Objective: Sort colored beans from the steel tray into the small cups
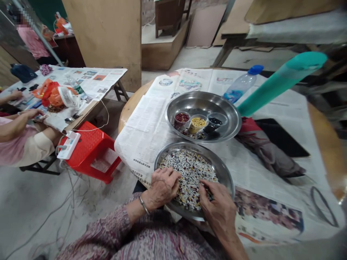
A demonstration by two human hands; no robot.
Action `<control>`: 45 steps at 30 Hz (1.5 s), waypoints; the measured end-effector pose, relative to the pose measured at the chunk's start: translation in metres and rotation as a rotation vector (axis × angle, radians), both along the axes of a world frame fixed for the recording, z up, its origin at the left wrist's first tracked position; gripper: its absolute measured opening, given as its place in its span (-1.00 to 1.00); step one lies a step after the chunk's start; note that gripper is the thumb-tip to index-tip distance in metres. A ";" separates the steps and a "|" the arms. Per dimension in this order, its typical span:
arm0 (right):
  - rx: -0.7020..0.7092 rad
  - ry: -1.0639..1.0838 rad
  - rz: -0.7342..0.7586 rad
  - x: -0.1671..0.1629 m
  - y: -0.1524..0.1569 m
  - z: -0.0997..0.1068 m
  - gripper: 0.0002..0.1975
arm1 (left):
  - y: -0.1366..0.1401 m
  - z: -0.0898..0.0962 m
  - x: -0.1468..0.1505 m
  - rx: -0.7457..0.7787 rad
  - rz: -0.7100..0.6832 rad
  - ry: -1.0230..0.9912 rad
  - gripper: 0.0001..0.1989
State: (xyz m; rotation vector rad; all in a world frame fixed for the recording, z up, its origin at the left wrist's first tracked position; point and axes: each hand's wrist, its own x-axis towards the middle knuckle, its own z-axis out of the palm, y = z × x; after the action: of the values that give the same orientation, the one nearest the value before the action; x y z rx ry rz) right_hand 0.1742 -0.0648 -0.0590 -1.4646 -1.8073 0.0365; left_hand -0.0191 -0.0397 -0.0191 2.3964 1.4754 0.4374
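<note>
A round steel tray [229, 173] in front of me holds a mix of white grains [187, 169] with black, dark red and yellow beans. Over its left side lies my left hand [165, 183], fingers curled together at the grains; their tips are hidden. My right hand [219, 204] is closed at the tray's right side, thumb against fingers, with dark beans [210, 196] showing in it. Beyond, a larger steel basin [230, 126] holds a cup of dark red beans [181, 118], a cup of yellow beans [198, 123] and a cup of black beans [215, 122], with loose beans near them.
Newspaper [143, 126] covers the round table. Right of the basin are a blue-capped bottle [241, 85], a teal tube [282, 85], a grey-and-red umbrella [267, 155] and a black flat object [283, 137]. At left stand a red stool [90, 144] with a power strip [69, 145], and people at another table.
</note>
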 end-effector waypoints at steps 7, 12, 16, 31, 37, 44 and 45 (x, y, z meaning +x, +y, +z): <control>-0.055 -0.071 0.171 0.000 0.002 0.011 -0.84 | 0.000 0.001 0.000 0.008 -0.018 0.010 -0.82; -0.206 -0.213 0.281 0.000 0.003 0.010 -0.79 | 0.004 0.005 0.002 0.009 -0.005 0.084 -0.79; -0.166 -0.140 0.099 -0.003 0.004 0.008 -0.75 | 0.005 0.005 0.003 0.026 -0.008 0.087 -0.75; -0.143 0.044 -0.074 -0.007 0.003 0.009 -0.61 | 0.039 0.018 0.028 -0.160 -0.365 0.206 -0.80; -0.057 0.129 -0.204 -0.009 0.004 0.015 -0.50 | 0.069 0.017 0.062 0.025 -0.450 0.253 -0.55; -0.008 0.079 -0.191 -0.008 0.005 0.016 -0.58 | 0.090 0.024 0.049 0.052 -0.324 0.423 -0.78; -0.011 0.076 -0.187 -0.008 0.005 0.016 -0.59 | 0.089 0.026 0.041 0.043 -0.284 0.435 -0.80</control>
State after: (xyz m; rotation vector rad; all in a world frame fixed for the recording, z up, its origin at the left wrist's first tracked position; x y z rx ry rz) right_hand 0.1659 -0.0598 -0.0433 -1.6128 -1.6054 0.0075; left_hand 0.0222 0.0493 0.0073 2.8035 1.2494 -0.1288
